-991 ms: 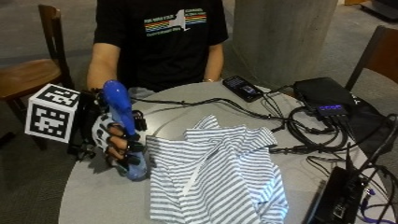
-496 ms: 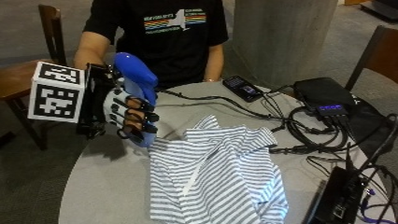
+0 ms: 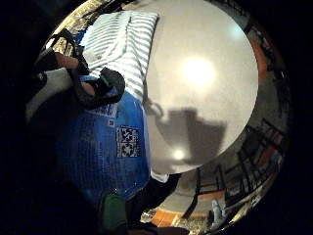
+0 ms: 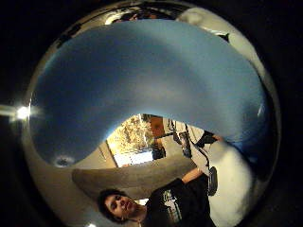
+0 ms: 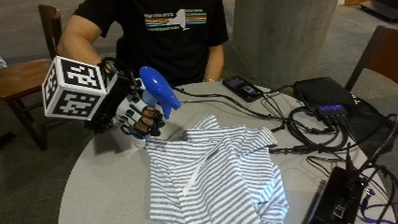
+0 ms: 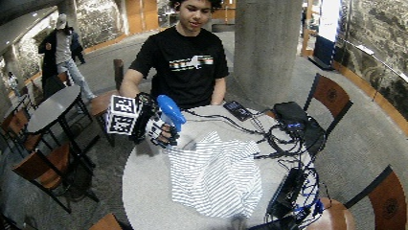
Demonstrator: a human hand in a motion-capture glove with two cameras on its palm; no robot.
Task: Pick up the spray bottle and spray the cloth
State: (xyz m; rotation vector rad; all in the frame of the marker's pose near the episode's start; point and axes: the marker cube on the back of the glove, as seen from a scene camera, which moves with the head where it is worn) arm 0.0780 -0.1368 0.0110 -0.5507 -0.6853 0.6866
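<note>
Table (image 5: 105, 186) round and grey, striped cloth (image 5: 217, 177) spread on it, blue spray bottle (image 5: 159, 88) held up in the gloved right hand (image 5: 140, 116).

The cloth lies crumpled across the middle of the table, its near corner just beside the raised hand. A black box (image 5: 323, 95) with cables and a phone (image 5: 242, 87) sit along the far edge, well apart from the hand. The bottle is clear of the tabletop, above the table's edge by the cloth, with its blue head pointing toward the cloth. The hand's fingers (image 5: 149, 122) are curled round the bottle's body, gripping it; in the little finger side palm view the bottle's labelled blue side (image 3: 112, 147) fills the space by the palm.
</note>
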